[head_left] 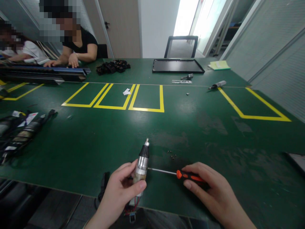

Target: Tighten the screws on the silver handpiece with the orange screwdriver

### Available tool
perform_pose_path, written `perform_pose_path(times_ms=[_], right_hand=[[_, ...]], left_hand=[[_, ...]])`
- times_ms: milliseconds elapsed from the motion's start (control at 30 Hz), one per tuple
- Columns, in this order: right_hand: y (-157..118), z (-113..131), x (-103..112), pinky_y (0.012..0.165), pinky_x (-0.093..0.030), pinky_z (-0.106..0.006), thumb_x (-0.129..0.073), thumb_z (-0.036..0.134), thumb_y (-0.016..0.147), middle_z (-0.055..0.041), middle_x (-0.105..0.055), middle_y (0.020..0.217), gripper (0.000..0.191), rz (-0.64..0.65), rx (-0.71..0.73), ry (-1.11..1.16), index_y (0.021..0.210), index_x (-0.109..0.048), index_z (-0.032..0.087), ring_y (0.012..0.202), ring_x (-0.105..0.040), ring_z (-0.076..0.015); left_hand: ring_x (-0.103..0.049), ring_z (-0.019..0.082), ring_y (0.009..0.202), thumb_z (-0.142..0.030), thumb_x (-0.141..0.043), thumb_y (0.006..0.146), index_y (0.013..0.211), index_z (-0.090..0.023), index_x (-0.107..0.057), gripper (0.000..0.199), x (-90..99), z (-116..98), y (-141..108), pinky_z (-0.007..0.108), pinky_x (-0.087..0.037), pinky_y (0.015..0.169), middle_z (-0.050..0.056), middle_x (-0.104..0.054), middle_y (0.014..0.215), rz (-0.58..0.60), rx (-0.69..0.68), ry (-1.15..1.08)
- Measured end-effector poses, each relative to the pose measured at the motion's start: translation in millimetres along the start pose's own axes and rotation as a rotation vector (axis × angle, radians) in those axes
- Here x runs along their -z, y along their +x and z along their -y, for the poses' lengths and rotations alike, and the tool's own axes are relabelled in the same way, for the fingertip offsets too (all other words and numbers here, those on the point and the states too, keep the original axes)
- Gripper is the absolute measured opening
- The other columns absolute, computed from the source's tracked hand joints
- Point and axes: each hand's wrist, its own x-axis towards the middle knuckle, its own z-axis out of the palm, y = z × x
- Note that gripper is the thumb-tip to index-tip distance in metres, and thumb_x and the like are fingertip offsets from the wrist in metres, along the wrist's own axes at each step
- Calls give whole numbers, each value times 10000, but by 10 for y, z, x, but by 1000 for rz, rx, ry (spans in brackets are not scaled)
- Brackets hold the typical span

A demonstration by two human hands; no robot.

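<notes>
My left hand (121,187) is closed around an electric screwdriver body (143,163), a metal and black tool tilted with its tip pointing away from me. Red wires and a small connector (132,217) hang from its lower end. In my right hand (209,187) is a screwdriver (188,176) with an orange and black handle. Its thin shaft points left, and the tip meets or nearly meets the side of the tool body. Several small screws (173,156) lie on the green table just beyond the shaft.
Tools with cables (23,135) lie at the left on the green table (107,127). Farther back are a pile of black parts (113,66), a black frame (178,66), a grey tool (218,85) and yellow paper (219,65). Two people sit at the back left beside long panels (43,74).
</notes>
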Motion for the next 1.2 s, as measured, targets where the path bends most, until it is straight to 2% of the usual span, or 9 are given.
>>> perform_pose_path(times_ms=[133, 400, 567, 700, 800, 933, 1100, 1200], right_hand=[[-2, 15, 11, 746, -616, -307, -541, 280, 1001, -49, -744, 953, 197, -32, 44, 16, 1057, -730, 280, 875, -731, -201], [-5, 15, -11, 673, -609, -239, -693, 187, 889, -38, -665, 945, 169, -90, 77, 23, 1022, -737, 281, 825, -712, -174], [-15, -4, -10, 791, -633, -307, -739, 251, 859, -76, -656, 1075, 249, -132, 100, -30, 1106, -756, 276, 951, -715, -220], [-40, 6, -3, 830, -634, -342, -638, 257, 923, -107, -645, 1177, 172, -106, 70, -62, 1011, -787, 265, 1036, -703, -246], [-45, 8, -10, 830, -636, -347, -625, 251, 931, -111, -658, 1166, 164, -93, 56, -59, 979, -781, 257, 1037, -708, -252], [-28, -22, -37, 858, -630, -336, -644, 235, 930, -104, -686, 1164, 157, -86, 60, -38, 1044, -748, 260, 1054, -720, -245], [-4, -34, -41, 742, -633, -269, -648, 238, 937, -57, -760, 1014, 127, 28, 29, 1, 1036, -722, 272, 886, -757, -198], [2, -11, -29, 719, -635, -278, -661, 289, 933, -51, -778, 947, 103, 25, 19, -3, 1020, -709, 262, 839, -763, -202]], left_hand=[[-565, 161, 719, -381, -893, 679, 1041, -271, -840, 382, -8, -12, -3, 219, -469, 593, 10, -575, 810, -13, -15, 4], [-553, 157, 698, -391, -893, 674, 1036, -253, -841, 392, -13, -23, 0, 222, -461, 578, 8, -563, 805, -15, 0, -12], [-548, 158, 712, -390, -878, 702, 1049, -256, -835, 375, -1, -4, -3, 221, -454, 591, 7, -570, 814, 9, -7, 3], [-549, 160, 726, -393, -871, 713, 1055, -254, -834, 371, 8, -9, -9, 219, -447, 595, 15, -592, 833, 11, -18, 28], [-560, 166, 728, -395, -879, 697, 1044, -242, -838, 381, 5, -16, -9, 225, -459, 599, 20, -599, 831, -7, -19, 24], [-573, 168, 719, -397, -891, 676, 1054, -244, -836, 411, -7, -11, -9, 233, -482, 601, 17, -593, 821, -17, -5, -1], [-566, 164, 710, -398, -879, 693, 1043, -237, -838, 388, -14, -10, -11, 230, -481, 587, 14, -583, 813, -17, -10, 14], [-554, 159, 694, -399, -879, 692, 1037, -234, -839, 384, -10, -12, -9, 223, -471, 570, 10, -572, 801, -10, -16, 16]])
